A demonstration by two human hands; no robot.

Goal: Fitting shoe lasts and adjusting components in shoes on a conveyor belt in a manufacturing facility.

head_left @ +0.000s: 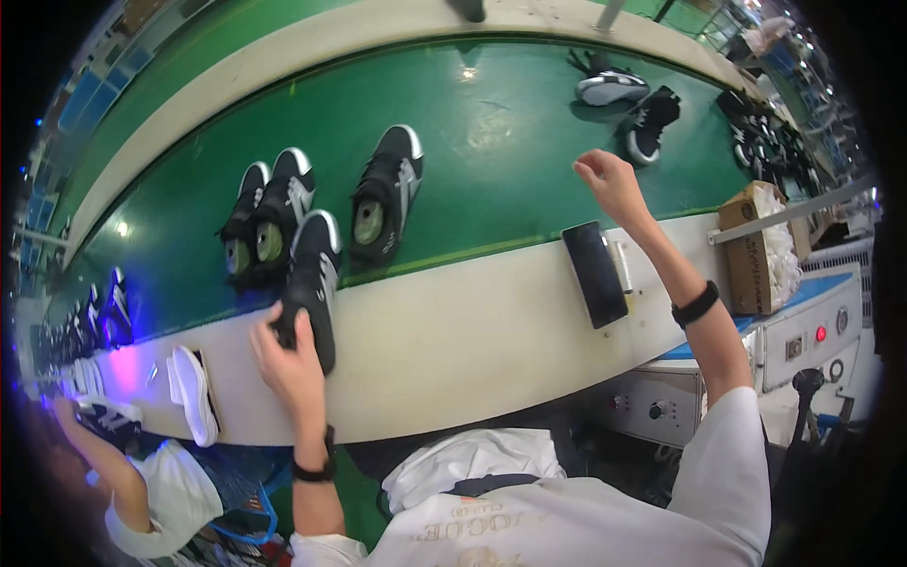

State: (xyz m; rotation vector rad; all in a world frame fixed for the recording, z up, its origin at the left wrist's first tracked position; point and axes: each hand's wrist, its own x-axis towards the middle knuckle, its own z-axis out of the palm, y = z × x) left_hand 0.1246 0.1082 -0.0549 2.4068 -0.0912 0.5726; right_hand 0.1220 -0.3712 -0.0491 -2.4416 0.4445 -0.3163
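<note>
The left hand (288, 354) closes around the heel of a black sneaker with a white sole (316, 283), which lies half on the cream edge rail (453, 331) and half on the green conveyor belt (491, 142). Just beyond that hand three more black sneakers (274, 213) already rest on the belt, so placing looks partly done, with the held shoe not yet fully on. The right hand (605, 180) is raised over the belt in a loose fist; whether it pinches anything is too small to tell. Below its wrist a dark phone (596, 274) lies on the rail. Left of the left hand sits a white insole stack (194, 392), and another person's arm (104, 454) is cut off at the rim.
</note>
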